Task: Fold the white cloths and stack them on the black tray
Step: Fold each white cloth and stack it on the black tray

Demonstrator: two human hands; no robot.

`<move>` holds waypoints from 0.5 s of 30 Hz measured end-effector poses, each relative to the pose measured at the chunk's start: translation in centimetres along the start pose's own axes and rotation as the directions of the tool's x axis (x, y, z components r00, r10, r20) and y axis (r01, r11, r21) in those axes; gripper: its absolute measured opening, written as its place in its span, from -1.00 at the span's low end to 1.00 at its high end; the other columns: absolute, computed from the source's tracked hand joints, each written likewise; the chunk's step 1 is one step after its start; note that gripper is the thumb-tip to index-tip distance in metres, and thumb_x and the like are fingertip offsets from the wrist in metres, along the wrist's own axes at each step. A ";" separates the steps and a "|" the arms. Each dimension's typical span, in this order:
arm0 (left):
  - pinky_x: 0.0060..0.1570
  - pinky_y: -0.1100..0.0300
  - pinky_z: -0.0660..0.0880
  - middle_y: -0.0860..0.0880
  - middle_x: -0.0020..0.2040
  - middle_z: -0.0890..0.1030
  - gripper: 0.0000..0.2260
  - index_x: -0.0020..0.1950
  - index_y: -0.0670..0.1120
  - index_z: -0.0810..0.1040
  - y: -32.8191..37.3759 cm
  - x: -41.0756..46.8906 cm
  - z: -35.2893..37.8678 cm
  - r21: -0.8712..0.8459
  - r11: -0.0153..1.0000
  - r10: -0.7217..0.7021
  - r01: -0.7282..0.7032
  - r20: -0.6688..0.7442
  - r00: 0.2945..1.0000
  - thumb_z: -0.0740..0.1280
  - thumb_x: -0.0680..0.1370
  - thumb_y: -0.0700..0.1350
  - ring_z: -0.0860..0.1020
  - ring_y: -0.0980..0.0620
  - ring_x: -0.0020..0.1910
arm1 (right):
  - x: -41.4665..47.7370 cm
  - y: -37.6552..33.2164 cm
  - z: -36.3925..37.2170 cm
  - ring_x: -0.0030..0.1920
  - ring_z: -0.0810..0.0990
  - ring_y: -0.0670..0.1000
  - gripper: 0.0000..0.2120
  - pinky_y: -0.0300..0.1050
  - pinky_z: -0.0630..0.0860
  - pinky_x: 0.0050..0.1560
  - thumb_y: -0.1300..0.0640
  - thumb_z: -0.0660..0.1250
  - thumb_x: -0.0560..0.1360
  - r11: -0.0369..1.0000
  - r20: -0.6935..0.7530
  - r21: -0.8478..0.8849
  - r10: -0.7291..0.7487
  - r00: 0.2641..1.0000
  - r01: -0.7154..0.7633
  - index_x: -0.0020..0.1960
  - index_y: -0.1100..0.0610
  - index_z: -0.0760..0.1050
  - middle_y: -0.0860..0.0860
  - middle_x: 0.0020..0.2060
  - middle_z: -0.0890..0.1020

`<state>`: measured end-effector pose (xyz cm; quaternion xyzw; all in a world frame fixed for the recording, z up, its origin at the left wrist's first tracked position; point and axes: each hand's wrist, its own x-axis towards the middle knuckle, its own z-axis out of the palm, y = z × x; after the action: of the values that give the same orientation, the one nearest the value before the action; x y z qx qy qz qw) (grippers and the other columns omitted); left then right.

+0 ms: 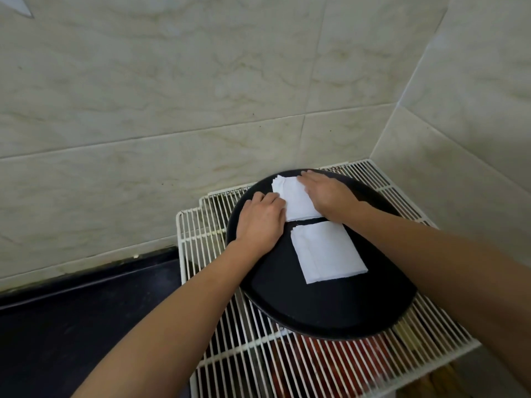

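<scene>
White cloth (293, 199) under left hand (260, 222) and right hand (324, 193), on black tray (316, 305).

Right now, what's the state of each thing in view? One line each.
far cloth: folded, on the tray, under both hands.
near cloth: folded, flat on the tray, untouched, a thin gap from the far cloth.
black tray: resting on the wire rack, holding both cloths.
wire rack: level, bearing the tray.
left hand: at the far cloth's left edge, fingers bent; pinch unclear.
right hand: fingers straight, pressing the far cloth.
</scene>
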<state>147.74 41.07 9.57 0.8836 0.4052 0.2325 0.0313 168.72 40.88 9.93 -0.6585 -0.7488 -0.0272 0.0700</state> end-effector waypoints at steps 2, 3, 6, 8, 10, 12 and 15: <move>-0.07 0.03 0.41 -0.04 0.15 0.59 -0.77 0.10 -0.11 0.59 0.0 0.2 -0.3 -0.014 1.000 -0.022 0.023 0.050 0.998 0.16 0.61 -0.09 0.46 -0.12 0.02 | 0.1 0.0 -0.3 0.52 0.18 0.09 -0.57 0.02 0.21 0.46 0.22 0.03 0.66 1.000 0.067 0.010 0.006 0.998 -0.006 0.51 0.22 0.20 0.15 0.50 0.25; -0.06 0.04 0.39 -0.03 0.17 0.58 -0.76 0.12 -0.10 0.58 0.0 0.3 -0.5 -0.014 1.000 -0.023 0.024 0.071 0.997 0.15 0.61 -0.08 0.45 -0.11 0.04 | 0.2 -0.1 -0.6 0.53 0.14 0.08 -0.56 0.03 0.20 0.46 0.21 0.02 0.66 1.000 0.104 -0.002 0.009 0.995 -0.009 0.53 0.21 0.16 0.13 0.52 0.21; 0.00 0.04 0.39 -0.02 0.17 0.56 -0.76 0.14 -0.09 0.55 0.0 0.2 -1.3 -0.017 1.000 -0.024 0.026 0.111 0.994 0.16 0.60 -0.05 0.44 -0.10 0.07 | 0.0 -0.7 -1.9 0.54 0.11 0.08 -0.55 0.09 0.21 0.45 0.18 0.02 0.66 0.998 0.166 -0.024 0.069 0.984 -0.066 0.54 0.18 0.13 0.11 0.53 0.17; 0.05 0.03 0.42 -0.03 0.15 0.56 -0.77 0.15 -0.09 0.55 -0.1 -0.4 -2.3 -0.033 0.999 -0.037 0.040 0.087 0.996 0.20 0.58 -0.05 0.44 -0.09 0.07 | -0.4 -1.3 -3.1 0.48 0.23 0.12 -0.58 0.09 0.27 0.39 0.17 0.07 0.65 0.995 0.091 -0.001 0.098 0.991 -0.099 0.50 0.19 0.23 0.13 0.48 0.28; 0.07 0.01 0.44 -0.05 0.12 0.56 -0.76 0.18 -0.10 0.55 -0.3 -1.5 -3.8 -0.044 0.997 -0.064 0.066 0.049 0.997 0.24 0.56 -0.07 0.46 -0.09 0.09 | -1.0 -2.4 -4.5 0.35 0.37 0.14 -0.63 0.06 0.35 0.28 0.15 0.11 0.63 0.995 -0.015 0.011 0.100 0.995 -0.100 0.41 0.18 0.35 0.13 0.36 0.42; 0.03 0.00 0.47 -0.08 0.09 0.57 -0.76 0.17 -0.12 0.55 -0.3 -2.8 -5.3 -0.039 0.995 -0.096 0.097 0.023 0.995 0.25 0.56 -0.09 0.49 -0.10 0.08 | -1.5 -3.8 -5.6 0.25 0.44 0.15 -0.67 0.05 0.39 0.20 0.10 0.14 0.61 0.996 -0.080 0.014 0.093 0.992 -0.092 0.34 0.16 0.43 0.11 0.25 0.51; -0.07 0.02 0.50 -0.08 0.01 0.58 -0.81 0.09 -0.13 0.56 -0.3 -5.5 -8.1 -0.005 0.988 -0.152 0.152 -0.014 0.988 0.24 0.56 -0.09 0.53 -0.10 0.01 | -2.6 -7.2 -7.2 0.18 0.49 0.18 -0.68 0.06 0.43 0.14 0.05 0.17 0.60 0.999 -0.116 0.037 0.037 0.993 -0.033 0.28 0.14 0.50 0.12 0.17 0.56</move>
<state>140.93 36.20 14.58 0.8485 0.4710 0.2365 0.0478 162.45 36.43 17.08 -0.6674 -0.7322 -0.0514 0.1254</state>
